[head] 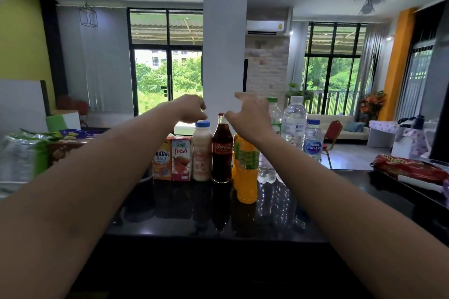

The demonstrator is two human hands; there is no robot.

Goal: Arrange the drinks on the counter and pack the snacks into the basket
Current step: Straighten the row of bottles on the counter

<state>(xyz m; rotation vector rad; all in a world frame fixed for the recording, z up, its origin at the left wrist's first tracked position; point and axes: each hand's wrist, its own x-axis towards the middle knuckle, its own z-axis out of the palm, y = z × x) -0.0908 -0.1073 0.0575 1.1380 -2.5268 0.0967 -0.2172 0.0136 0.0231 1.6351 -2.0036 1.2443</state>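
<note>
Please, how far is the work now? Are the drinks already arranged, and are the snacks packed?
Done: orange carton, strawberry carton, milk bottle, cola bottle stand in a row on the counter. In hand: left hand and right hand hover above it, holding nothing; the orange juice bottle stands forward of the line. Left: snack packs and the red snack bag lie unpacked; no basket is visible.
</note>
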